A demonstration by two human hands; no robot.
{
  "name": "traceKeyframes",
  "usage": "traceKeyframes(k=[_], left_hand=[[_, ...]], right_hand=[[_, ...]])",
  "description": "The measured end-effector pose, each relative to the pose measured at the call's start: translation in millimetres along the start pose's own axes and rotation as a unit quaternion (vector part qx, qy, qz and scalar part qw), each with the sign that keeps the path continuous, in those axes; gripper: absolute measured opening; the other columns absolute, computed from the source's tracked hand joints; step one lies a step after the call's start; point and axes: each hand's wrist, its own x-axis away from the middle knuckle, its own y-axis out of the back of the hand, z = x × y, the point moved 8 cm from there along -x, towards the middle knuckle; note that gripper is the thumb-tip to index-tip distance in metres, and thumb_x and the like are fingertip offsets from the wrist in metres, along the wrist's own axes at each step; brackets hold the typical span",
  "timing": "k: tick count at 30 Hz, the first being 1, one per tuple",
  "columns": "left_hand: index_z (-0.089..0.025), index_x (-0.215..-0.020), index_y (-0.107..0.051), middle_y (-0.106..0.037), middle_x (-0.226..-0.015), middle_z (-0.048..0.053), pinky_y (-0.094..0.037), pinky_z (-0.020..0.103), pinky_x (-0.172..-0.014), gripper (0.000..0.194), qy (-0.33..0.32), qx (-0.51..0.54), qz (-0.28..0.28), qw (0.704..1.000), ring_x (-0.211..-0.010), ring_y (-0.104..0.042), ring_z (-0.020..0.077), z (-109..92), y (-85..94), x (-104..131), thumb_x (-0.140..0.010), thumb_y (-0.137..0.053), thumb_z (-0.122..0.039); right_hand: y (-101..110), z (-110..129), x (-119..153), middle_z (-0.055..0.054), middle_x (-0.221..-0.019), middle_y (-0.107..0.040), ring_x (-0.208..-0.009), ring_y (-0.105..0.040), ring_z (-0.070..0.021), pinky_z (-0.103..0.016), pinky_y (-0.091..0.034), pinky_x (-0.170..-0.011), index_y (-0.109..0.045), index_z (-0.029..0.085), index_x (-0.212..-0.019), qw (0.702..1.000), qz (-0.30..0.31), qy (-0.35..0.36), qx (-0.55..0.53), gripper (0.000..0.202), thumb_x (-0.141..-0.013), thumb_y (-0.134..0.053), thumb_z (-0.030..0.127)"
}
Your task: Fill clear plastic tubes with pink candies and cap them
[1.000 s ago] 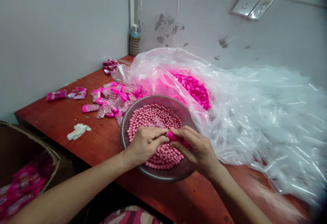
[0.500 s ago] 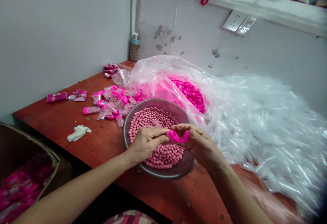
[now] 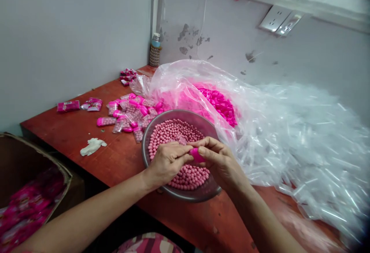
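Above a grey bowl [image 3: 199,196] of pink balls [image 3: 173,128], my two hands meet around one small container. Its bright pink cap [image 3: 197,155] faces me, and a bit of its clear body [image 3: 181,140] shows behind the fingers. My left hand [image 3: 164,164] is closed on the container from the left. From the right, my right hand [image 3: 221,162] pinches the cap, thumb on its front. Most of the container's body is hidden by the fingers. Filled clear containers with pink caps [image 3: 130,114] lie in a pile left of the bowl.
Behind the bowl, a clear plastic bag [image 3: 179,68] holds loose pink caps [image 3: 216,103]. Many clear empty containers [image 3: 312,141] heap up on the right. A white scrap [image 3: 93,146] and pink packets [image 3: 68,106] lie on the red table [image 3: 69,129]. A cardboard box [image 3: 68,185] stands lower left.
The pink cap's lid stood open in a curve and is now folded over, with my right thumb and fingers closed in on it. The camera view has shifted slightly.
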Motion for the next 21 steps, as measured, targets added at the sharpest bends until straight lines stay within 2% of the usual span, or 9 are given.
traceKeyframes(k=[3,6,10,12,14,15,17,19,21], left_hand=[[-0.018,-0.084,-0.071,-0.07,-0.082,0.005,-0.046,0.028,-0.075,0.018,0.037,0.002,-0.023,0.999,-0.08,-0.062,0.0187,7,4.8,-1,-0.081,-0.053,-0.022],[-0.019,-0.099,-0.068,-0.071,-0.09,0.004,-0.046,0.029,-0.08,0.024,0.072,0.074,-0.024,0.994,-0.087,-0.063,0.0201,13,3.0,-3,-0.08,-0.053,-0.022],[-0.017,-0.105,-0.065,-0.07,-0.096,0.004,-0.048,0.03,-0.08,0.029,0.104,0.163,-0.024,0.981,-0.09,-0.062,0.0207,16,0.2,-7,-0.08,-0.053,-0.022],[-0.016,-0.106,-0.064,-0.071,-0.09,0.004,-0.049,0.029,-0.074,0.03,0.122,0.177,-0.046,0.976,-0.084,-0.063,0.0198,22,10.7,-13,-0.079,-0.054,-0.024],[-0.014,-0.106,-0.064,-0.071,-0.084,0.005,-0.051,0.028,-0.066,0.033,0.139,0.186,-0.085,0.969,-0.073,-0.064,0.0179,35,34.2,-25,-0.078,-0.056,-0.03],[-0.013,-0.106,-0.063,-0.071,-0.083,0.006,-0.051,0.028,-0.062,0.036,0.144,0.189,-0.114,0.965,-0.068,-0.064,0.017,44,51.2,-32,-0.077,-0.057,-0.033],[-0.011,-0.107,-0.062,-0.07,-0.091,0.008,-0.051,0.03,-0.068,0.04,0.126,0.159,-0.189,0.961,-0.074,-0.064,0.0178,60,93.3,-48,-0.076,-0.058,-0.036],[-0.011,-0.112,-0.059,-0.065,-0.109,0.01,-0.046,0.032,-0.086,0.045,0.081,0.096,-0.261,0.957,-0.097,-0.06,0.0206,70,133.7,-59,-0.074,-0.062,-0.035],[-0.011,-0.118,-0.054,-0.058,-0.12,0.012,-0.04,0.033,-0.095,0.053,0.063,0.049,-0.279,0.957,-0.109,-0.053,0.0225,75,154.4,-63,-0.072,-0.063,-0.037]], right_hand=[[-3,-3,-4,-0.001,-0.089,-0.065,-0.068,-0.059,-0.0102,-0.022,-0.05,-0.058,-0.058,0.017,-0.072,1.0,0.006,0.008,-0.01,0.008,-0.072,-0.066,0.02],[-4,-8,-9,0.0,-0.084,-0.064,-0.069,-0.059,-0.0097,-0.024,-0.051,-0.062,-0.059,0.019,-0.078,0.999,0.027,-0.023,-0.028,0.008,-0.074,-0.064,0.024],[-2,-2,-14,-0.004,-0.094,-0.062,-0.08,-0.059,-0.0135,-0.028,-0.052,-0.067,-0.059,0.021,-0.097,0.999,0.043,-0.031,0.003,0.025,-0.079,-0.057,0.038],[4,6,-18,-0.006,-0.102,-0.06,-0.087,-0.058,-0.0159,-0.031,-0.052,-0.07,-0.059,0.02,-0.098,0.998,0.044,-0.015,0.044,0.031,-0.081,-0.052,0.045],[16,14,-23,-0.007,-0.105,-0.059,-0.091,-0.057,-0.0166,-0.031,-0.05,-0.073,-0.06,0.019,-0.096,0.992,0.017,0.01,0.124,0.031,-0.08,-0.053,0.044],[25,18,-27,-0.006,-0.103,-0.059,-0.091,-0.057,-0.0165,-0.03,-0.05,-0.073,-0.06,0.019,-0.095,0.984,-0.006,0.022,0.176,0.029,-0.078,-0.056,0.042],[41,23,-36,-0.005,-0.096,-0.061,-0.087,-0.058,-0.0165,-0.029,-0.05,-0.071,-0.06,0.018,-0.093,0.954,-0.044,0.033,0.295,0.028,-0.076,-0.058,0.04],[50,23,-46,-0.005,-0.086,-0.063,-0.079,-0.059,-0.0168,-0.029,-0.048,-0.068,-0.061,0.017,-0.091,0.904,-0.049,0.037,0.422,0.026,-0.076,-0.056,0.038],[49,20,-57,-0.005,-0.084,-0.065,-0.076,-0.059,-0.018,-0.03,-0.046,-0.068,-0.062,0.017,-0.09,0.837,-0.028,0.051,0.544,0.023,-0.077,-0.055,0.034]])
